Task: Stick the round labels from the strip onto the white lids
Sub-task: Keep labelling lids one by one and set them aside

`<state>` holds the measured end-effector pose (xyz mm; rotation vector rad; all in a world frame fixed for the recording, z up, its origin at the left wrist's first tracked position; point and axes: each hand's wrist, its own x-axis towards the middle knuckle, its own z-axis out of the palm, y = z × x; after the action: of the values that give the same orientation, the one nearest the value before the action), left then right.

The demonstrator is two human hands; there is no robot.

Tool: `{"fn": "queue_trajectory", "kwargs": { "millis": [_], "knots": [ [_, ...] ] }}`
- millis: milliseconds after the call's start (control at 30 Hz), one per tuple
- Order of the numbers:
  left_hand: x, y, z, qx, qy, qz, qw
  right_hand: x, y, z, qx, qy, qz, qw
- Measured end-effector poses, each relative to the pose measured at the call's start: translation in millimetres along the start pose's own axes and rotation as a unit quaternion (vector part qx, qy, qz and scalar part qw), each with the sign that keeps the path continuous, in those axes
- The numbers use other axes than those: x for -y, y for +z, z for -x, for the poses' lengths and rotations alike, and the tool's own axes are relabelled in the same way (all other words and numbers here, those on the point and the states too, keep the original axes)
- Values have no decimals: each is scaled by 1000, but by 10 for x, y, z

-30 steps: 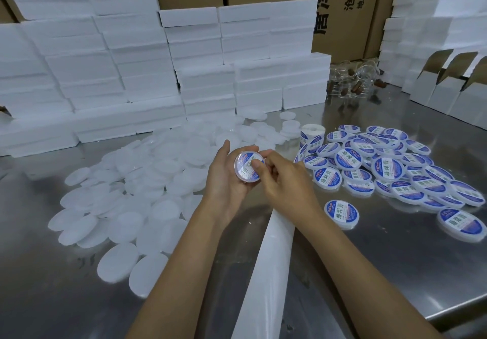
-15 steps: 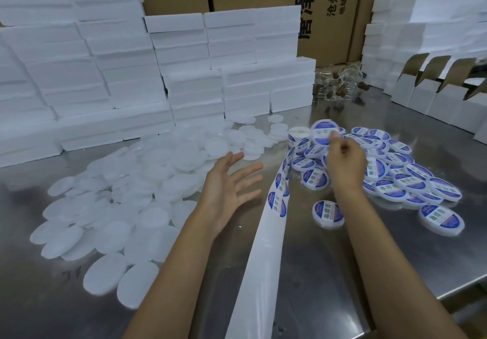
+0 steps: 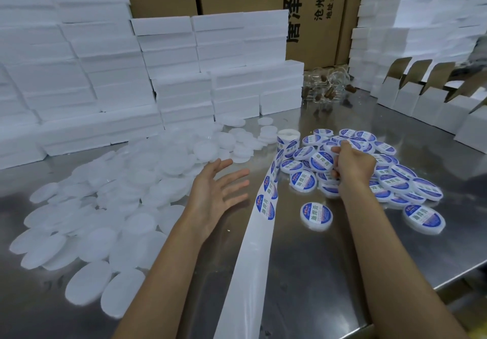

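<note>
A single head-worn wide-angle view looks forward and down, close over the shiny steel counter [image 3: 303, 272], both forearms reaching in from the bottom edge.

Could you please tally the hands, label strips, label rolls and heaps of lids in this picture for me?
Hands: 2, left hand and right hand
Label strip: 1
Label roll: 1
Heaps of lids: 2, plain white heap and labelled heap
Total: 6
</note>
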<state>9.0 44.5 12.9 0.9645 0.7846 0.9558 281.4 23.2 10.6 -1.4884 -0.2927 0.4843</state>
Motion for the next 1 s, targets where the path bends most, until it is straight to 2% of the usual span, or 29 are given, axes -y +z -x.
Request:
{"fn": "queue_trajectory", "kwargs": {
  "millis": [133, 267, 367, 533, 600, 667, 733, 867, 1000],
  "knots": [
    [-4, -18, 1, -30, 8, -10, 999, -9, 65, 101, 9, -110, 67, 992],
    [-5, -39, 13, -68, 6, -20, 997, -24, 186, 403, 69, -239, 148, 957],
    [-26, -49, 29, -91, 8, -13, 996, -82, 299, 759, 138, -325, 217, 910],
    [-82, -80, 50, -128, 29, 7, 991, -187, 531, 1137, 242, -467, 285, 801],
    [-112, -109, 52, -148, 36, 11, 988, -165, 692, 1150, 279, -483, 321, 766],
    [-144, -149, 50, -168, 39, 18, 985, -130, 916, 1121, 311, -464, 362, 746],
    [-165, -199, 47, -185, 38, 25, 982, -104, 1172, 1079, 339, -426, 385, 745],
    [-182, -269, 38, -199, 30, 30, 979, -135, 1597, 1024, 367, -345, 380, 776],
    [-200, -282, 22, -202, 24, 42, 978, -222, 1774, 1020, 327, -363, 359, 795]
  ]
}}
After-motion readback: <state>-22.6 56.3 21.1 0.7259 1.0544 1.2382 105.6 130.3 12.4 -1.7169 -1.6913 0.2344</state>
